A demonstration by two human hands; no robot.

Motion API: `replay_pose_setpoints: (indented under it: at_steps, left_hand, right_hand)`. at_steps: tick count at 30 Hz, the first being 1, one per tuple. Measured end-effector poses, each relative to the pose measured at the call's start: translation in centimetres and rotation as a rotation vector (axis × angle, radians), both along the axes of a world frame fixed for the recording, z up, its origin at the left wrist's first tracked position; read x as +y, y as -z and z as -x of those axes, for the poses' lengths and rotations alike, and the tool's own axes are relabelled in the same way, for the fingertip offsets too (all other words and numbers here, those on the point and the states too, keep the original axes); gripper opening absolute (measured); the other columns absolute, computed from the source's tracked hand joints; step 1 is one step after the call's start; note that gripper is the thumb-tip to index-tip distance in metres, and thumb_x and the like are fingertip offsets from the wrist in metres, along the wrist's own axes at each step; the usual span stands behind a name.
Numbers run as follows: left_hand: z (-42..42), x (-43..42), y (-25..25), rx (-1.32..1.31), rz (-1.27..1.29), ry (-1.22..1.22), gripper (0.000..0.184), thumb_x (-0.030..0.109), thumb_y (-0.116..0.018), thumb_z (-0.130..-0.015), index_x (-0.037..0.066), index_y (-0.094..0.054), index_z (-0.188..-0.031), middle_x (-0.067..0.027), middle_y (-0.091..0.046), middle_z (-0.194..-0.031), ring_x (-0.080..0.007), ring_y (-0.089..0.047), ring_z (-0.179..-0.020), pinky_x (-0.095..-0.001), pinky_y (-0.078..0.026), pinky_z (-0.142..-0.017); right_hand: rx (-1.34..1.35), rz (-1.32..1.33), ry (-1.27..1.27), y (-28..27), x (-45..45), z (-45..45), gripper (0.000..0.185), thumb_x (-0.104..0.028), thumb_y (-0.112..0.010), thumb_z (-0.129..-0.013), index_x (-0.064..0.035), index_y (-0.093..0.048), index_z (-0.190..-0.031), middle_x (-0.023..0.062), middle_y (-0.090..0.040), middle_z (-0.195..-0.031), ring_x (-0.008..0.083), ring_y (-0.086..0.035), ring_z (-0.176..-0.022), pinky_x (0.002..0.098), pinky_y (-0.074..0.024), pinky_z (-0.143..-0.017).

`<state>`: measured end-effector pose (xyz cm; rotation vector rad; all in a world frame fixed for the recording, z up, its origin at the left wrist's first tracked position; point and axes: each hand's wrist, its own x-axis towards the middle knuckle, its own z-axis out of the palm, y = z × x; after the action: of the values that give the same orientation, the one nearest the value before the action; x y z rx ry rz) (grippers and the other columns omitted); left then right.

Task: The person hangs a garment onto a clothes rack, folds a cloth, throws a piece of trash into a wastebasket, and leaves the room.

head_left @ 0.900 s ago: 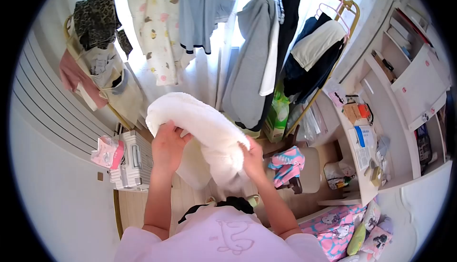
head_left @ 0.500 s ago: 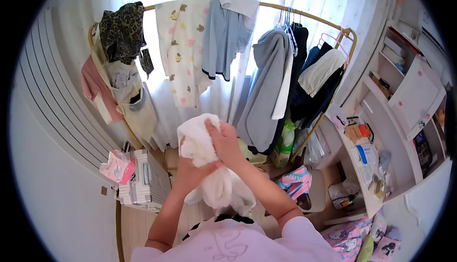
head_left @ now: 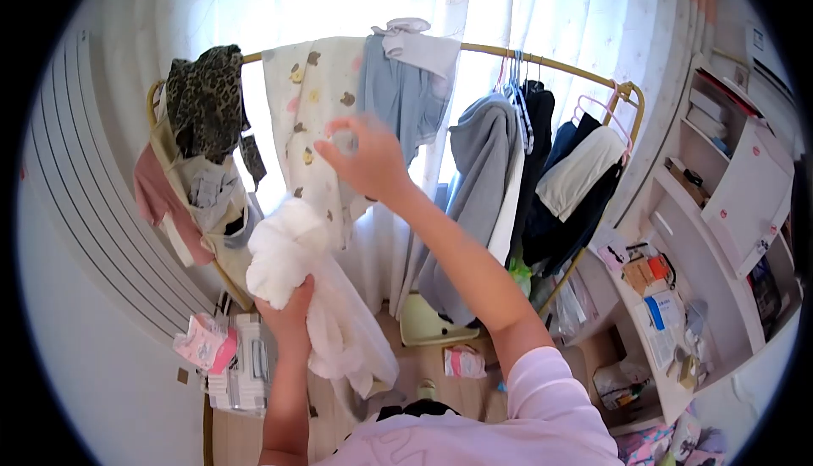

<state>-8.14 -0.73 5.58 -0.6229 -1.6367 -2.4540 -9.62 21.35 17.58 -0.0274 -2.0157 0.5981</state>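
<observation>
A fluffy white garment (head_left: 339,326) hangs from my left hand (head_left: 288,309), which is closed around its bunched upper part. The cloth's lower end drapes to the right, above the floor. My right hand (head_left: 373,161) is raised off the garment, in front of the patterned cream cloth (head_left: 296,127) on the rack. Its thumb and curled fingers stand apart, somewhat blurred, and a pale patch shows between them. Whether it touches the hanging cloth I cannot tell.
A gold clothes rack (head_left: 559,64) spans the window, carrying a leopard-print garment (head_left: 203,102), blue shorts (head_left: 394,93) and a grey hooded jacket (head_left: 478,204). At the left stands a silver case (head_left: 241,373). A cluttered desk (head_left: 631,330) is at the right.
My right hand has come off the white garment and risen toward the rack. The left hand has shifted left with the garment, which now hangs lower and looser. My view has tilted.
</observation>
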Motion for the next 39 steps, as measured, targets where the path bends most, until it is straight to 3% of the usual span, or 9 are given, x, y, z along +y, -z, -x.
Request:
replay_pose_setpoints:
  at_steps: [3,6,12,13,17,20,26,34,39]
  left_hand:
    - [2.2,3.8,0.1,0.027,0.09,-0.103,0.06,0.003,-0.079,-0.075,-0.002,-0.053,-0.128,-0.0092,-0.062,-0.117,-0.02,-0.061,-0.103,-0.0329,-0.048,-0.092]
    - [3.3,8.6,-1.0,-0.027,0.0,-0.103,0.065,0.004,-0.08,-0.075,-0.002,-0.049,-0.132,-0.0109,-0.059,-0.122,-0.0211,-0.058,-0.108,-0.0343,-0.046,-0.095]
    - [5.8,17.4,-2.4,-0.109,-0.06,-0.08,0.065,0.005,-0.073,-0.081,-0.003,-0.042,-0.137,-0.015,-0.055,-0.128,-0.0248,-0.057,-0.113,-0.0368,-0.046,-0.098]
    - [6.4,18.6,-2.6,-0.106,-0.092,-0.064,0.065,0.004,-0.073,-0.081,-0.003,-0.042,-0.137,-0.0153,-0.055,-0.128,-0.025,-0.057,-0.113,-0.0368,-0.045,-0.098]
    - [7.9,21.5,-2.9,-0.129,-0.157,-0.085,0.062,0.002,-0.071,-0.08,-0.004,-0.044,-0.136,-0.0161,-0.056,-0.127,-0.0258,-0.058,-0.112,-0.0373,-0.047,-0.097]
    - [9.6,22.3,-3.1,-0.116,-0.129,-0.02,0.062,0.013,-0.068,-0.083,-0.003,-0.043,-0.137,-0.0153,-0.058,-0.122,-0.0266,-0.062,-0.104,-0.0381,-0.052,-0.09]
    - [13.8,23.6,-3.0,-0.138,-0.188,0.129,0.055,0.0,-0.07,-0.078,-0.004,-0.051,-0.13,-0.0152,-0.063,-0.116,-0.0242,-0.065,-0.098,-0.0362,-0.054,-0.086]
    - [17.4,25.2,-2.8,-0.042,-0.02,0.069,0.057,0.003,-0.075,-0.076,-0.004,-0.054,-0.128,-0.0134,-0.066,-0.114,-0.0223,-0.066,-0.098,-0.0361,-0.055,-0.085]
    - [17.1,25.1,-3.9,-0.154,0.047,0.043,0.065,0.006,-0.083,-0.069,-0.003,-0.056,-0.127,-0.0105,-0.069,-0.115,-0.0201,-0.066,-0.1,-0.0364,-0.054,-0.089]
  right_hand:
    - [0.116,-0.079,0.201,-4.2,6.9,5.1,0.06,-0.037,-0.079,-0.074,-0.0127,-0.061,-0.126,0.0198,-0.046,-0.143,0.0413,-0.038,-0.136,0.057,-0.0313,-0.108]
    - [0.221,-0.237,0.523,-7.6,12.7,9.3,0.068,-0.038,-0.082,-0.068,-0.0153,-0.058,-0.129,0.0196,-0.039,-0.147,0.0446,-0.025,-0.143,0.0716,-0.0177,-0.11]
    - [0.303,-0.368,0.657,-7.9,22.9,14.5,0.042,-0.017,-0.07,-0.08,-0.0184,-0.061,-0.122,0.0165,-0.052,-0.132,0.0436,-0.034,-0.139,0.0749,-0.0092,-0.112]
    - [0.373,-0.352,0.629,-8.1,23.4,14.3,0.039,-0.005,-0.062,-0.082,-0.0174,-0.063,-0.119,0.0131,-0.056,-0.123,0.0394,-0.041,-0.134,0.0732,-0.0094,-0.113]
    - [0.459,-0.278,0.703,-7.8,27.3,12.0,0.038,-0.005,-0.063,-0.077,-0.0161,-0.065,-0.114,0.0084,-0.059,-0.114,0.0302,-0.048,-0.127,0.0694,-0.0109,-0.115]
    - [0.425,-0.253,0.789,-8.5,30.5,8.3,0.041,-0.006,-0.068,-0.072,-0.0163,-0.065,-0.111,0.0072,-0.06,-0.109,0.0292,-0.051,-0.121,0.064,-0.0166,-0.116]
    - [0.404,-0.434,0.833,-8.9,36.2,2.2,0.049,-0.002,-0.071,-0.065,-0.0148,-0.063,-0.112,0.0077,-0.06,-0.107,0.0304,-0.053,-0.113,0.0473,-0.0329,-0.11]
    - [0.241,-0.522,0.998,-9.8,43.1,-5.5,0.056,-0.005,-0.074,-0.061,-0.0129,-0.061,-0.115,0.0085,-0.06,-0.109,0.0306,-0.055,-0.11,0.045,-0.0398,-0.101]
    - [0.174,-0.54,1.105,-10.1,47.2,-9.9,0.058,-0.012,-0.079,-0.065,-0.0189,-0.061,-0.119,0.007,-0.062,-0.105,0.0299,-0.058,-0.108,0.044,-0.0421,-0.098]
